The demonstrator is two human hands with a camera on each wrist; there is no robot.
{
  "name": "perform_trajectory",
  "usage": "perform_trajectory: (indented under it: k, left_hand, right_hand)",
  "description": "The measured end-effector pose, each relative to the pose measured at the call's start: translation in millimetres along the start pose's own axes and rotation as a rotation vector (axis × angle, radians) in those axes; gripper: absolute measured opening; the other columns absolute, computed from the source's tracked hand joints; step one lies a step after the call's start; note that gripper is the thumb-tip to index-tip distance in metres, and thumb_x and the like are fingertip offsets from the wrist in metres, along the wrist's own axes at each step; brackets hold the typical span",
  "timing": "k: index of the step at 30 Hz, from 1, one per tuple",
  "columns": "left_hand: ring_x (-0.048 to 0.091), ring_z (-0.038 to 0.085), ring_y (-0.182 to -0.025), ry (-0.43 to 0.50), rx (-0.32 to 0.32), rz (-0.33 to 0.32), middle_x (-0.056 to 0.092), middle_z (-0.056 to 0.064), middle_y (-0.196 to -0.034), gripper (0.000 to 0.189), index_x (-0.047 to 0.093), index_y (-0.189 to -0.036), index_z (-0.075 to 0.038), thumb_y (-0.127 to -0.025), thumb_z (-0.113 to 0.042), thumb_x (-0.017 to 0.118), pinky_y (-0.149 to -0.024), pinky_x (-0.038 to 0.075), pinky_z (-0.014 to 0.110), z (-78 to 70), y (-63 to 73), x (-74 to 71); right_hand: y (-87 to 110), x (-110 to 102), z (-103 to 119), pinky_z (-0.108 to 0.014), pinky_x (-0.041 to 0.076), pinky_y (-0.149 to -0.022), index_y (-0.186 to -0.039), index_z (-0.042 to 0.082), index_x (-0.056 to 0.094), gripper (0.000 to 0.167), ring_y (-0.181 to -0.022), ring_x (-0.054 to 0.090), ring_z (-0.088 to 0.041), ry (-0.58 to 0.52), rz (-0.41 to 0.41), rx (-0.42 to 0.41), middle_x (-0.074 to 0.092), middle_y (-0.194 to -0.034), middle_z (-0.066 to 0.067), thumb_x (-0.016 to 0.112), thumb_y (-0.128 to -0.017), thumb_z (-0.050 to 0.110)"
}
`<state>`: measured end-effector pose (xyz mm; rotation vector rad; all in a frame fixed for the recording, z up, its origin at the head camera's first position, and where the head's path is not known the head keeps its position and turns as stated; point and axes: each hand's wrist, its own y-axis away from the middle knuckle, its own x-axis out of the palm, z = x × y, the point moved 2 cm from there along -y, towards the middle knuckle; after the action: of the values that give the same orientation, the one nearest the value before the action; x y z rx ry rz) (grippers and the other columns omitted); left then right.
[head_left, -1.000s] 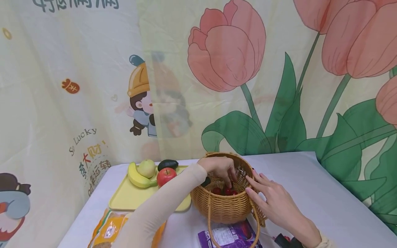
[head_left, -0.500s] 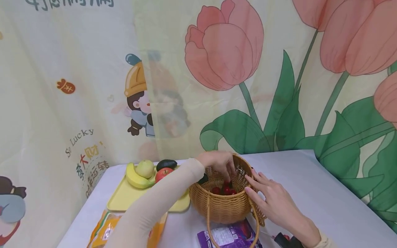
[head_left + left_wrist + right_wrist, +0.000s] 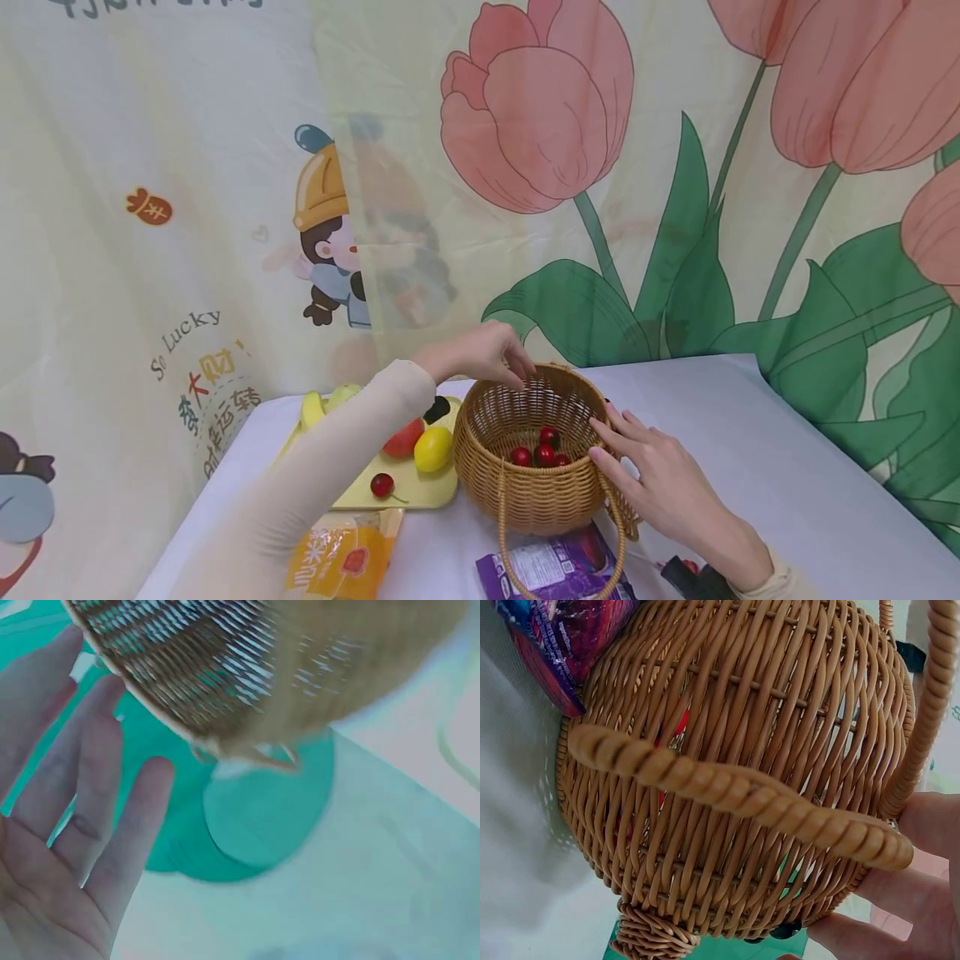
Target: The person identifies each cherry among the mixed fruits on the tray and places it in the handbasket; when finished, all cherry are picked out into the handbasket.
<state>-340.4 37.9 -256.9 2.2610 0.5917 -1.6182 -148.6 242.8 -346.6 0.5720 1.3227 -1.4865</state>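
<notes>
A round wicker basket (image 3: 532, 500) stands on the table with several dark red cherries (image 3: 544, 455) at its bottom. My left hand (image 3: 487, 354) hovers at the basket's back left rim, fingers bent downward in the head view. In the left wrist view that hand (image 3: 75, 795) shows relaxed, spread fingers with nothing between them. On the right, my other hand (image 3: 660, 475) rests straight fingertips against the basket's rim. The right wrist view shows its fingers (image 3: 900, 900) beside the woven wall (image 3: 735, 712), near the handle.
Left of the basket, a yellow tray (image 3: 420, 496) holds a lemon (image 3: 432, 450), a red apple (image 3: 405, 439), a banana (image 3: 311, 410) and a cherry (image 3: 382, 486), partly behind my left sleeve. An orange packet (image 3: 348, 554) and a purple packet (image 3: 551, 567) lie in front. The basket's handle (image 3: 504, 525) hangs forward.
My left hand has risen from among the cherries inside the basket and moved up and left to the rim. The right hand has stayed at the basket. The lemon and tray cherry are now uncovered.
</notes>
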Motion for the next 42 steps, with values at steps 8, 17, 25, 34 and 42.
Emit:
perform_trajectory:
  k: [8, 17, 25, 34, 42]
  left_hand:
    - [0.075, 0.016, -0.096, 0.011, -0.07, -0.054, 0.081, 0.003, -0.105, 0.028, 0.08, -0.114, -0.012, -0.088, -0.018, 0.081, -0.081, 0.059, 0.027, 22.9, 46.2, -16.1]
    - [0.067, 0.007, -0.071, 0.118, -0.16, -0.169, 0.081, 0.007, -0.105, 0.028, 0.08, -0.114, -0.01, -0.087, -0.02, 0.082, -0.062, 0.053, 0.02, 73.1, 138.8, 11.2]
    - [0.061, 0.008, -0.076, 0.118, -0.255, -0.172, 0.081, 0.004, -0.105, 0.027, 0.081, -0.111, -0.013, -0.086, -0.023, 0.083, -0.063, 0.051, 0.021, 96.9, 203.3, 41.1]
    - [0.049, 0.003, -0.059, 0.144, -0.322, -0.13, 0.081, -0.001, -0.1, 0.033, 0.08, -0.114, -0.014, -0.084, -0.026, 0.085, -0.053, 0.037, 0.02, 107.3, 227.1, 74.1]
    - [0.043, 0.001, -0.052, 0.104, -0.28, -0.105, 0.075, -0.007, -0.078, 0.033, 0.081, -0.113, -0.014, -0.082, -0.025, 0.086, -0.05, 0.033, 0.019, 104.9, 214.3, 81.0]
  right_hand:
    - [0.8, 0, -1, -0.068, 0.048, -0.101, -0.141, 0.012, 0.063, 0.047, -0.134, 0.056, -0.046, -0.007, -0.025, -0.013, 0.055, -0.151, -0.018, 0.058, -0.104, 0.041]
    - [0.7, 8, 3, -0.066, 0.048, -0.103, -0.141, 0.013, 0.064, 0.048, -0.135, 0.055, -0.045, -0.027, -0.002, -0.027, 0.055, -0.151, -0.016, 0.057, -0.104, 0.043]
    - [2.2, 3, 1, -0.066, 0.049, -0.102, -0.14, 0.011, 0.064, 0.047, -0.134, 0.056, -0.045, -0.012, -0.036, -0.042, 0.055, -0.15, -0.018, 0.058, -0.104, 0.04]
    - [1.0, -1, -1, -0.067, 0.049, -0.101, -0.14, 0.012, 0.064, 0.046, -0.134, 0.057, -0.046, -0.005, -0.036, -0.037, 0.056, -0.15, -0.018, 0.059, -0.103, 0.04]
    - [1.8, -1, -1, -0.066, 0.048, -0.102, -0.14, 0.012, 0.064, 0.046, -0.135, 0.055, -0.046, -0.014, -0.032, -0.032, 0.056, -0.15, -0.018, 0.059, -0.104, 0.04]
